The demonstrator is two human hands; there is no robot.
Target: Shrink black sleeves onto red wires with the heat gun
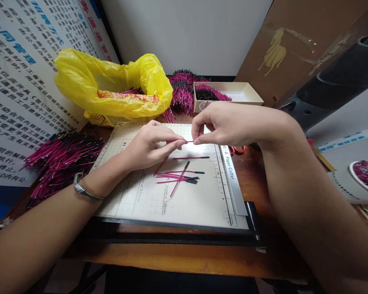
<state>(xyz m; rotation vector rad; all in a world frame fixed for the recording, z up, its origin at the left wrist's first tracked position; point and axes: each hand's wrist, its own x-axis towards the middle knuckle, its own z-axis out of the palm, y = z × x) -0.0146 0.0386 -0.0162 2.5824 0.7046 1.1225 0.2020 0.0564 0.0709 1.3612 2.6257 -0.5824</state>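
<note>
Above a paper cutter board (190, 208), my left hand (155, 143) and my right hand (221, 124) pinch a thin magenta wire (190, 141) between them. A short stretch of it shows between the fingertips; its ends are hidden by my fingers. Under my hands several loose magenta wires (179, 176) with black sleeves at one end lie crossed on the board. One single wire (190, 157) lies apart from them, nearly level, closer to my hands.
A yellow plastic bag (113, 106) with wires inside stands behind the board. Wire heaps (67, 163) lie left and at the back, beside a cream box (245, 96) partly filled with wires. Red-handled scissors (239, 150) sit right of the board; a white cup (352, 183) stands far right.
</note>
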